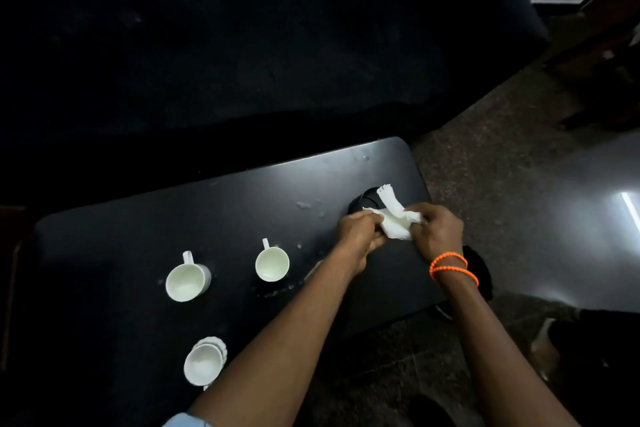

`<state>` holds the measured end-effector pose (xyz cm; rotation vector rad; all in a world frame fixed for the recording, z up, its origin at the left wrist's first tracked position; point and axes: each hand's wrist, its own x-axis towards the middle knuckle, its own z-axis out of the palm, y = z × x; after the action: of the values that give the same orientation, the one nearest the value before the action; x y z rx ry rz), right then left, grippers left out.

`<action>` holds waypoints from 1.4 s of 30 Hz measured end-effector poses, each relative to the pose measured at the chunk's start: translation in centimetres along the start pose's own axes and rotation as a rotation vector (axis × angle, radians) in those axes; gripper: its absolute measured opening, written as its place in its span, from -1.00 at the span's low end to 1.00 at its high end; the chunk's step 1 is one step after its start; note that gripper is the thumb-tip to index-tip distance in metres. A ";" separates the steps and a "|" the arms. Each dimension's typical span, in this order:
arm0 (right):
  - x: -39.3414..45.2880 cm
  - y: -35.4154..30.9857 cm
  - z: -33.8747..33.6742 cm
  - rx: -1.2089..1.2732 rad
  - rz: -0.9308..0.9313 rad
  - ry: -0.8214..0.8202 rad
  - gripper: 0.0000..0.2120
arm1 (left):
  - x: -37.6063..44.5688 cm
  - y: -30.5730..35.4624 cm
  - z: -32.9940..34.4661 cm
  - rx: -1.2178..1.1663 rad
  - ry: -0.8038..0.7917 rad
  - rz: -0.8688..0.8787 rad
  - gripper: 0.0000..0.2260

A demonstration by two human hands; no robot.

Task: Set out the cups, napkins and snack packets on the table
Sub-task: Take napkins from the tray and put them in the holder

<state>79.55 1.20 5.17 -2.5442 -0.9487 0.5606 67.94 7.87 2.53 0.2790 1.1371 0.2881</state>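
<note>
Both hands hold a crumpled white napkin (394, 222) above the right end of the black table (138, 236). My left hand (358, 232) pinches its left side and my right hand (438, 229) grips its right side. One twisted end of the napkin sticks up over a dark round holder (363, 201). Three white cups stand on the table: one at mid-left (187, 279), one in the middle (272, 263), and one near the front edge (204, 364) resting on something white with a scalloped rim. No snack packets are in view.
A dark sofa (242, 45) runs along the far side of the table. Speckled floor (485, 156) lies to the right, with a pale glossy surface (588, 236) beyond. White specks dot the tabletop. Orange bead bracelets (450, 267) circle my right wrist.
</note>
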 end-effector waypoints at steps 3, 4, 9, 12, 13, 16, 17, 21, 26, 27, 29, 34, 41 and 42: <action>2.0 0.1 -0.3 -0.065 0.030 -0.089 -0.74 | 0.8 -0.2 0.8 -0.041 0.025 -0.004 -0.78; 2.7 0.0 -0.3 -0.065 0.034 -0.089 -0.75 | 1.1 -0.3 1.0 -0.074 0.049 0.000 -0.77; 5.4 -1.2 0.4 -0.090 0.027 -0.088 -0.82 | 1.8 0.2 1.2 -0.291 0.162 0.009 -0.82; 5.8 -1.6 1.4 -0.009 0.022 -0.087 -0.74 | 2.3 0.9 0.8 -0.378 0.207 0.006 -0.80; 5.8 -1.5 1.8 0.016 0.017 -0.083 -0.71 | 2.6 1.0 0.6 -0.380 0.221 0.006 -0.76; 5.5 -1.1 2.7 0.093 0.033 -0.048 -0.71 | 3.3 1.0 0.0 -0.354 0.253 0.006 -0.80; 5.3 -0.9 3.0 0.122 0.046 -0.021 -0.71 | 3.6 0.9 -0.3 -0.337 0.272 0.012 -0.84; 4.7 -0.1 3.4 0.288 0.183 0.125 -0.65 | 4.7 0.4 -1.2 -0.209 0.371 0.048 -0.87; 5.3 0.8 4.2 0.665 0.600 -0.064 -0.34 | 5.8 0.4 -1.4 0.019 0.329 0.108 -0.65; 5.3 0.9 4.5 0.760 0.660 -0.136 -0.31 | 6.0 0.4 -1.4 0.093 0.286 0.121 -0.57; 5.3 1.1 5.2 0.909 0.701 -0.218 -0.28 | 6.2 0.6 -1.5 0.249 0.204 0.137 -0.46; 4.0 1.0 6.6 1.075 0.725 -0.191 -0.25 | 5.8 0.8 -2.4 0.292 0.002 0.111 -0.40; -0.6 0.9 7.5 1.036 0.750 -0.157 -0.29 | 3.1 -1.7 -5.1 0.311 -0.012 0.100 -0.54; -1.4 1.0 7.7 1.036 0.758 -0.155 -0.29 | 2.7 -2.1 -5.7 0.307 -0.010 0.088 -0.54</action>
<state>75.36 1.02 -1.57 -1.7892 0.3228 1.0969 63.98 7.33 -2.73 0.6021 1.1596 0.1879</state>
